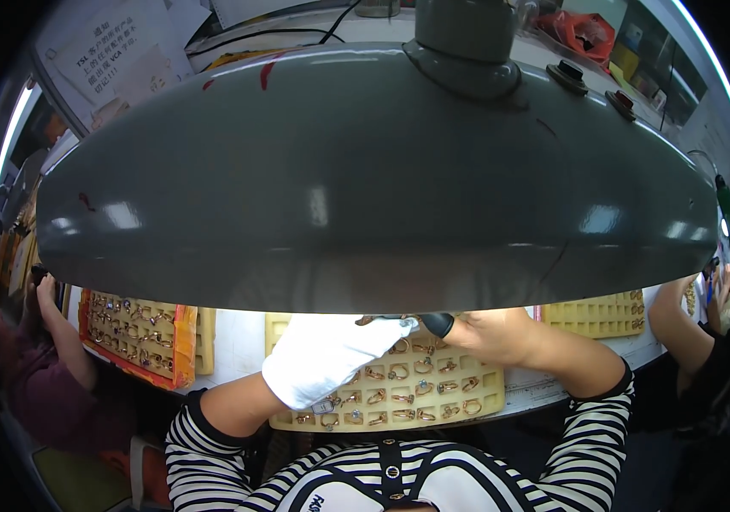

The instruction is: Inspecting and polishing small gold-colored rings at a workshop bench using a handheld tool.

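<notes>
My left hand (318, 354), in a white glove, reaches in over a cream tray (493, 401) of rings. Its fingers are mostly hidden under the lamp hood, so I cannot tell what they hold. Bare, my right hand (489, 334) is closed around a tool with a rounded black handle (438, 323); the tool's working end is out of sight. Both hands come close together just below the hood's edge. Several gold-coloured rings (425, 388), some with stones, sit upright in the tray's slots. A small white tag (323, 406) lies among them near the glove's cuff.
A big grey-green lamp hood (365, 188) hangs over the bench and covers its far part. Left stands an orange-edged ring tray (181, 346); right, another cream tray (591, 316). Co-workers' arms (70, 328) show at both sides. A red plastic bag (583, 36) lies behind the lamp.
</notes>
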`<state>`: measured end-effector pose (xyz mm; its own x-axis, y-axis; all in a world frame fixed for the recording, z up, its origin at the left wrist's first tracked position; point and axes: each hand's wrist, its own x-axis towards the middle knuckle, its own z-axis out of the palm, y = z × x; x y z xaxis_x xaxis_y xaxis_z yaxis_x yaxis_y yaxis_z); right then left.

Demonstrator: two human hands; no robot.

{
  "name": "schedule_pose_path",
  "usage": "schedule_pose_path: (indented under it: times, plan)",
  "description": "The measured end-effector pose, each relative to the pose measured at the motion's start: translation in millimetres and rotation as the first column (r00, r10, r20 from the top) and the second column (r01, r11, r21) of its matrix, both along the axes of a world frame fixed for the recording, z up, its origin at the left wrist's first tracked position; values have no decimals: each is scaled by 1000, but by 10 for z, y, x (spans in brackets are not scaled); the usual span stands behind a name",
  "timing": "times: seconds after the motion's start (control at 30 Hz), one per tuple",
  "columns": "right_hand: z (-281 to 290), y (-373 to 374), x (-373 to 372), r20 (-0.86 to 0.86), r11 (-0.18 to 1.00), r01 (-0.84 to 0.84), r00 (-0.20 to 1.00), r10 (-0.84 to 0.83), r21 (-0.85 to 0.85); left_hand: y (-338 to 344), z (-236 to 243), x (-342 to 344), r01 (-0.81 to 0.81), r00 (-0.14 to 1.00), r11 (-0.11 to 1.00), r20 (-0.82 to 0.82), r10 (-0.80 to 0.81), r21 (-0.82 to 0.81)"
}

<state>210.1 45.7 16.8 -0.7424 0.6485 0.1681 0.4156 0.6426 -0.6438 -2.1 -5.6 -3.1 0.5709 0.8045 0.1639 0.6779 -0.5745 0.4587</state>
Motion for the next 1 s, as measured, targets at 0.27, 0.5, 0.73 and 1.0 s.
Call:
schedule_pose_path:
  times: [0.27, 0.5, 0.73, 1.0]
  plan:
    - [-18, 50, -30, -80, 633, -65, 977, 197, 772, 61, 54, 14, 1, 832, 681, 379, 405, -732]
    - [-38, 48, 48, -2, 772, -85, 994, 111, 630, 28, -46, 19, -40, 997, 995, 69, 46, -95]
    - [-137, 33, 2, -116, 1000, 4, 993, -1, 25, 20, -17, 15, 32, 999, 999, -26, -32, 8]
    - [-158, 56, 43, -40, 961, -27, 999, 17, -276, 11, 37, 93, -92, 994, 990, 67, 85, 106]
